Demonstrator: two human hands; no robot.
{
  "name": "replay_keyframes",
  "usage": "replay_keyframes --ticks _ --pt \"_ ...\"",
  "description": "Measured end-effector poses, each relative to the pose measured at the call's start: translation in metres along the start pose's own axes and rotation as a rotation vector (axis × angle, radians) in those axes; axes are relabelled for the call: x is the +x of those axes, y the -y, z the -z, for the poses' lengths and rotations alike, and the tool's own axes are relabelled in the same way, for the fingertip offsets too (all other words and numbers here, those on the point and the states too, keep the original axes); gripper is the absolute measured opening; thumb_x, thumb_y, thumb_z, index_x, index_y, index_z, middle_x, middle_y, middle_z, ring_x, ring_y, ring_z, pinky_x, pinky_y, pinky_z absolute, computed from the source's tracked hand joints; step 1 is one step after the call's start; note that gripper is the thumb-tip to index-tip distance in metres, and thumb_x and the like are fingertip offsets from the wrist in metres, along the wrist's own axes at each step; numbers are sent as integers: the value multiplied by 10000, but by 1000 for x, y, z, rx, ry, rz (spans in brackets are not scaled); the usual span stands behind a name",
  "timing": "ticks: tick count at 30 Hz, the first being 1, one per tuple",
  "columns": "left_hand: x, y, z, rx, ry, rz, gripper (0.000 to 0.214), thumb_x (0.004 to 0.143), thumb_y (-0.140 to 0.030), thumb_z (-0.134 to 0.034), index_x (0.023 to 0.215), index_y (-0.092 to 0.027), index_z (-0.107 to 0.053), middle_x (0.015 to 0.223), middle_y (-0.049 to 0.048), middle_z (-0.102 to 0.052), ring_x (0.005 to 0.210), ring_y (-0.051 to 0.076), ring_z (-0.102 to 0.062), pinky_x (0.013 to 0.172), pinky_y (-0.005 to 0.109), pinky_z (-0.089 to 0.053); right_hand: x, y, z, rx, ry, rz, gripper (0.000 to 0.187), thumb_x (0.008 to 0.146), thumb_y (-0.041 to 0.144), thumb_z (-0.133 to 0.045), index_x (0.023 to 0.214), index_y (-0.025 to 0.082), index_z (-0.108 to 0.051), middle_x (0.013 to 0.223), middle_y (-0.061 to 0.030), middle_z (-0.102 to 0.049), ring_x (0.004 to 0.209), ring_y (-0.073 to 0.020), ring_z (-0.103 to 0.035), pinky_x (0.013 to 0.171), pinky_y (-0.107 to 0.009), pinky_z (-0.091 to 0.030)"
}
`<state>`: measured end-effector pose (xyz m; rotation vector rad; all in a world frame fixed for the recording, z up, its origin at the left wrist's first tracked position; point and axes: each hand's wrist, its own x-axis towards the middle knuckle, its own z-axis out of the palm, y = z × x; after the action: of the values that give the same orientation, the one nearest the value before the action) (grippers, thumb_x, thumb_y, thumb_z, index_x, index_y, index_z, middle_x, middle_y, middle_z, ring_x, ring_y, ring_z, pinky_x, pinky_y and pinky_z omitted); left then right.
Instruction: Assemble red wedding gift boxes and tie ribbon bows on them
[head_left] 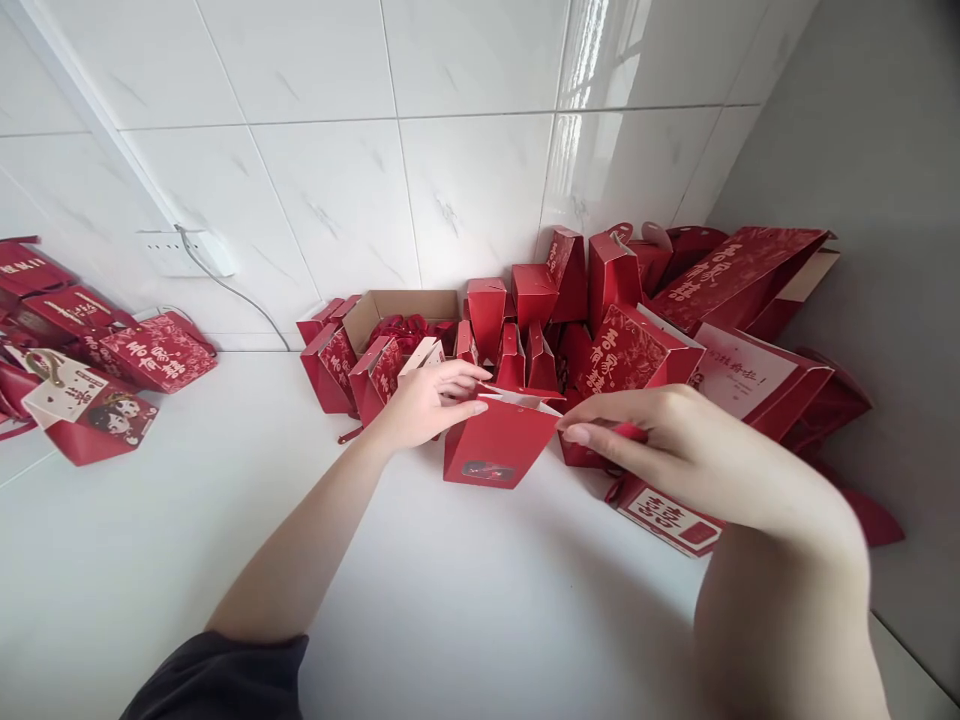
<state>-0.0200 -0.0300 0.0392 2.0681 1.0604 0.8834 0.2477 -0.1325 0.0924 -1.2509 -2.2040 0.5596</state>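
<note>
A red paper gift box point(495, 440) with a small dark oval patch near its base stands in front of me, its top open a little and pale inside. My left hand point(435, 402) pinches the upper left edge of this box, thumb at the front and fingers behind. At the upper right corner, the thumb and fingers of my right hand point(645, 430) close on the rim. Just behind the box, several red boxes stand in a cluster, among them a plain one point(487, 310). Under my right hand lies a red box with a white label point(667, 520).
An open brown carton point(367, 315) with red ribbon-like items stands against the tiled wall point(322, 220). Larger red boxes point(742, 270) pile up at the right. More decorated boxes point(157, 350) sit at the far left, near a wall socket point(187, 253) with a grey cable. The table point(420, 600) is white.
</note>
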Motion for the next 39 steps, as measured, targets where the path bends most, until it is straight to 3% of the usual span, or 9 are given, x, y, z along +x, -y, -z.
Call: replay_keyframes --ticks 4,8,13,15,17,21,27,35,39 --pt "-3 -8 -3 106 20 1 403 773 -496 -712 1110 -275 -706 1043 86 -697 1169 270 -583 855 366 -573 13 -7 -19 -81 62 50 261 966 312 -456 918 231 -700 828 -23 -708 665 -156 -643 610 -279 -510" --pt "-3 -10 -13 30 128 27 366 831 -438 -659 1140 -244 -678 1102 75 -703 1048 237 -648 888 378 -540 22 -10 -37 -108 -44 71 256 940 198 -465 1095 243 -664 1083 -56 -690 907 -187 -679 778 -321 -544" --pt "-7 -12 -16 88 193 47 293 878 -376 -579 1127 -250 -669 1011 32 -710 840 188 -658 751 325 -521 28 -15 -54 -115 44 10 302 929 133 -466 1148 241 -645 1069 -59 -709 922 -193 -692 794 -310 -545" --pt "-9 -16 -14 180 176 52 235 908 -393 -525 933 -230 -693 767 2 -668 643 148 -586 646 298 -483 27 -14 -55 -123 82 14 291 924 134 -479 1125 242 -659 1013 -53 -725 930 -204 -696 797 -311 -547" --pt "-11 -21 -11 273 122 19 348 934 -403 -474 691 -200 -619 559 -20 -519 505 116 -446 564 277 -424 22 -9 -55 -149 112 34 281 918 155 -501 1127 245 -666 1028 -55 -729 976 -225 -694 816 -327 -554" --pt "-17 -36 -2 405 -78 -196 421 939 -327 -482 546 -177 -482 476 -39 -351 466 92 -290 533 254 -380 3 5 -55 -294 120 69 375 911 240 -538 1279 205 -597 1248 -116 -665 1090 -305 -670 827 -421 -592" --pt "-32 -53 11 501 -326 -473 161 899 -244 -582 860 -259 -737 578 -58 -617 467 79 -451 476 226 -393 -21 23 -52 -446 -1 189 517 912 269 -529 1391 75 -501 1308 -207 -622 1041 -348 -696 798 -471 -633" --pt "-67 -77 16 617 -396 -547 304 932 -281 -545 1181 -384 -684 971 -51 -768 738 156 -730 652 266 -590 -48 36 -53 -411 -233 349 624 907 243 -556 1500 184 -375 1368 -139 -591 1115 -330 -669 800 -375 -651" --pt "-63 -78 21 538 -427 -661 334 888 -216 -620 1153 -403 -697 845 -87 -772 580 109 -692 478 213 -535 -53 40 -53 -345 -251 319 631 916 299 -564 1511 242 -359 1381 -101 -586 1126 -315 -665 809 -347 -649"
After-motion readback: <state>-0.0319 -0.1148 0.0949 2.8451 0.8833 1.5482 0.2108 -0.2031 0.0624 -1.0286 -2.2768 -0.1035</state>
